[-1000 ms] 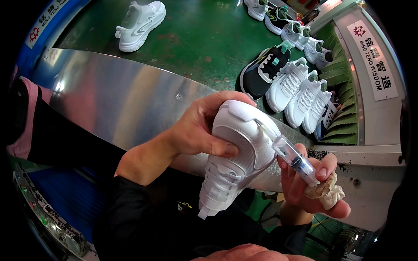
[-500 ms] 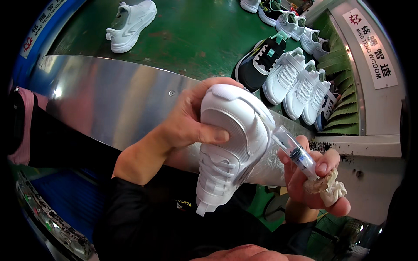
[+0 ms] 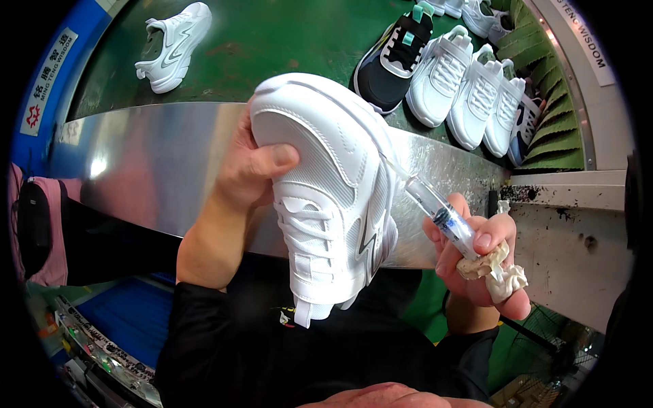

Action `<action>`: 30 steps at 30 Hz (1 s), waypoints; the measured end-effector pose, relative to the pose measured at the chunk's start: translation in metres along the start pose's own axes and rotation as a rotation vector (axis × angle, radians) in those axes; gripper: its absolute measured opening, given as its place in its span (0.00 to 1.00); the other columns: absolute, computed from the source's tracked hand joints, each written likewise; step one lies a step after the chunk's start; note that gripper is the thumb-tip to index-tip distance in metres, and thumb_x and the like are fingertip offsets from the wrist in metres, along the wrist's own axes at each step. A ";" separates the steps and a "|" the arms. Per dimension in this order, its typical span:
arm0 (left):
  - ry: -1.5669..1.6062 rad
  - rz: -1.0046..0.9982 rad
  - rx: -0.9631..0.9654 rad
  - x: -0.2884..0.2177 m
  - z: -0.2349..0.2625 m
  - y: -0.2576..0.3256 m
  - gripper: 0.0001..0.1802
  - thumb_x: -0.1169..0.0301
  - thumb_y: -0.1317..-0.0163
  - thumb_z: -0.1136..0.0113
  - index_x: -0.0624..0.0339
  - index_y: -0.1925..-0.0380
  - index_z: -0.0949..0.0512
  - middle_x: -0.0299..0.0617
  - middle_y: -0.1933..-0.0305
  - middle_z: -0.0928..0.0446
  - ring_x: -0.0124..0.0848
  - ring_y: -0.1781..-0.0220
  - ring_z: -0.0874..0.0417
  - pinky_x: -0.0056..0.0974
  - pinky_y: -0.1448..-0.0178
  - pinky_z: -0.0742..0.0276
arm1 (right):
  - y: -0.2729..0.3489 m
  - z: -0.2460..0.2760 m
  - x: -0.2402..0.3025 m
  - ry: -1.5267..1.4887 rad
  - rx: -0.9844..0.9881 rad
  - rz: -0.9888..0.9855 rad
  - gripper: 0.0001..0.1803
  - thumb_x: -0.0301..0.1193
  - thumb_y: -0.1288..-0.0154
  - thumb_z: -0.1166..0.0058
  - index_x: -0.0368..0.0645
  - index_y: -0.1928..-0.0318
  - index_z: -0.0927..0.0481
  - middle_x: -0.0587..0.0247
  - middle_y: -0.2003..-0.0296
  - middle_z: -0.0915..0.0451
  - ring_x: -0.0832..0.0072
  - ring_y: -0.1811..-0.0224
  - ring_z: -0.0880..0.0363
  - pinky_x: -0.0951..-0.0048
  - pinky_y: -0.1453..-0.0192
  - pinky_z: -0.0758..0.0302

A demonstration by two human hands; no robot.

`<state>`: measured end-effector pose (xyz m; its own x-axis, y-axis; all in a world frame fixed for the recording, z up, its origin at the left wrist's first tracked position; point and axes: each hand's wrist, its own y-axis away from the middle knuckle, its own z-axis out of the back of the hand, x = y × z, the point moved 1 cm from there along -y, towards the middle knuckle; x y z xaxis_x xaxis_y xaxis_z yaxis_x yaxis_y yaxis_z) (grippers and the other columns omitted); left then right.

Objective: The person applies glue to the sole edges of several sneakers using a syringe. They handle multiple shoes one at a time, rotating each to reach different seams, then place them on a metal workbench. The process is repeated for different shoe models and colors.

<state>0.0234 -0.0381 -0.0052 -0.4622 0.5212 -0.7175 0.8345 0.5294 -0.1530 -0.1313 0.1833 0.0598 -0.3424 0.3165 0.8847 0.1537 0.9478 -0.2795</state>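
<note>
A white lace-up sneaker (image 3: pixel 320 163) is held up in front of me, toe away and heel tab toward me. My left hand (image 3: pixel 248 163) grips it by the toe end, thumb on the upper and the other fingers hidden behind. In my right hand (image 3: pixel 476 255) is a clear plastic syringe (image 3: pixel 439 214) with a dark plunger seal and bluish marks. Its thin tip meets the seam between the sneaker's upper and sole on the right side. A crumpled off-white wad (image 3: pixel 500 272), tissue or cloth, is tucked among the same fingers.
Beyond a shiny metal ledge (image 3: pixel 156 149) lies a green surface (image 3: pixel 272 41). A single white sneaker (image 3: pixel 175 46) rests there at left. Several white shoes (image 3: pixel 441 75) and a black sneaker (image 3: pixel 394 58) stand in a row at right, beside green flaps (image 3: pixel 554 115) and a pale machine frame (image 3: pixel 571 238).
The sneaker has come closer and shifted left, turned to show more of its side. The syringe has moved slightly left and down, its tip now at the sole seam.
</note>
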 end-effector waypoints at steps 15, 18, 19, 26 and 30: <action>0.017 0.043 -0.104 0.011 0.017 -0.005 0.27 0.66 0.46 0.41 0.69 0.47 0.30 0.50 0.54 0.21 0.38 0.56 0.17 0.38 0.51 0.20 | 0.025 0.016 -0.028 -0.053 -0.095 -0.029 0.38 0.66 0.52 0.42 0.52 0.52 0.29 0.61 0.75 0.21 0.72 0.60 0.38 0.70 0.56 0.44; -0.003 0.029 -0.070 0.008 0.020 -0.006 0.25 0.65 0.44 0.43 0.69 0.48 0.30 0.51 0.54 0.21 0.38 0.56 0.17 0.39 0.52 0.19 | 0.031 0.017 -0.032 -0.058 -0.108 -0.040 0.38 0.66 0.52 0.42 0.51 0.52 0.29 0.61 0.74 0.21 0.71 0.60 0.38 0.70 0.55 0.43; -0.012 0.029 -0.055 0.008 0.020 -0.007 0.25 0.65 0.43 0.43 0.69 0.48 0.30 0.51 0.54 0.21 0.38 0.56 0.17 0.39 0.52 0.19 | 0.033 0.017 -0.033 -0.058 -0.115 -0.047 0.38 0.66 0.52 0.42 0.51 0.52 0.29 0.61 0.73 0.21 0.71 0.60 0.38 0.70 0.55 0.43; 0.044 0.056 -0.071 0.012 0.027 -0.010 0.25 0.62 0.39 0.47 0.70 0.48 0.30 0.52 0.53 0.21 0.38 0.54 0.18 0.41 0.49 0.20 | 0.046 0.015 -0.041 -0.062 -0.166 -0.096 0.38 0.68 0.54 0.43 0.52 0.53 0.29 0.61 0.73 0.20 0.70 0.59 0.39 0.68 0.55 0.43; 0.100 0.091 -0.019 0.013 0.030 -0.014 0.26 0.60 0.38 0.49 0.72 0.48 0.31 0.53 0.52 0.22 0.40 0.52 0.18 0.42 0.47 0.21 | 0.055 0.018 -0.049 -0.113 -0.131 -0.030 0.44 0.65 0.56 0.40 0.42 0.51 0.28 0.59 0.67 0.25 0.73 0.62 0.33 0.75 0.59 0.33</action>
<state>0.0148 -0.0586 -0.0325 -0.4132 0.6315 -0.6561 0.8691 0.4887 -0.0769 -0.1233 0.2208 -0.0053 -0.4494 0.2980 0.8422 0.2586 0.9458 -0.1966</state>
